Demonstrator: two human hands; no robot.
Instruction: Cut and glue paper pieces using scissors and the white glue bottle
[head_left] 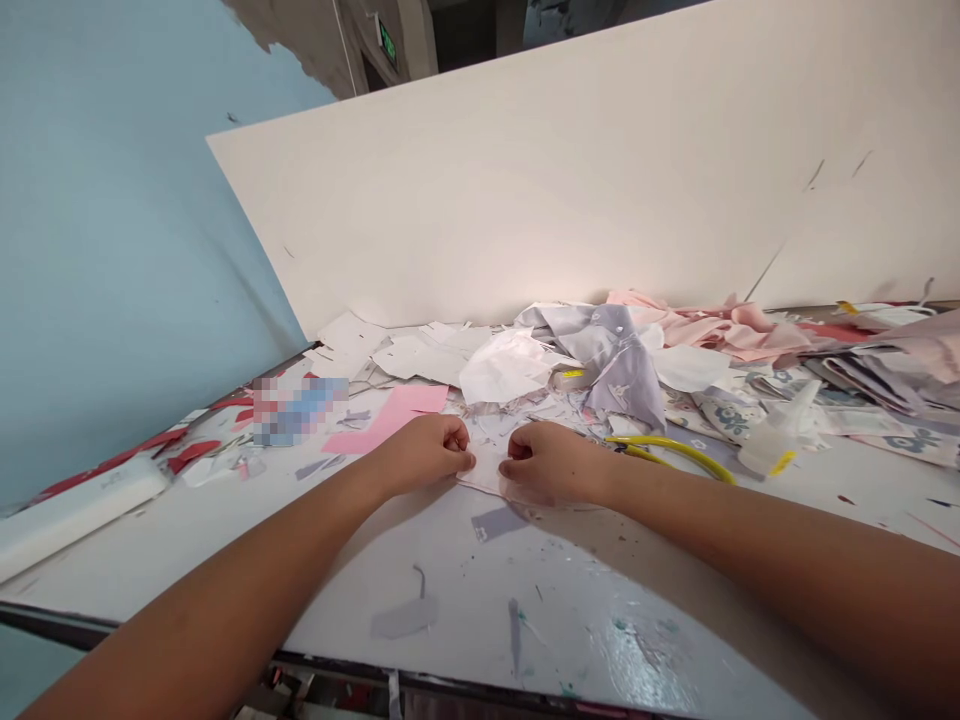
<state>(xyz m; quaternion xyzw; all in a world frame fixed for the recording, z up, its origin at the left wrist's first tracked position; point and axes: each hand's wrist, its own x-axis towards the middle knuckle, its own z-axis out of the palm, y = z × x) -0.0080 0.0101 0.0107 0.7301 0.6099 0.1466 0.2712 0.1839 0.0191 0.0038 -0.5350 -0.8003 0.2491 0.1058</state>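
Between my two hands lies a small pale fabric piece (486, 470), low over the white tabletop. My left hand (421, 452) is closed in a pinch at its left edge. Opposite it, my right hand (553, 462) pinches the right side, fingers curled and partly hidden. A pink sheet (390, 420) lies just beyond my left wrist. Yellow-handled scissors (701, 458) rest beside my right forearm, their blades hidden. A translucent squeeze bottle (780, 440) stands tilted farther right.
White paper pieces (427, 355), grey-lavender fabric (626, 365) and peach fabric (739, 328) are heaped along the back board (570, 190). Floral fabric scraps (724, 415) lie at the right. A long white box-like object (82, 515) sits at the left edge. Small scraps (405, 615) lie in front.
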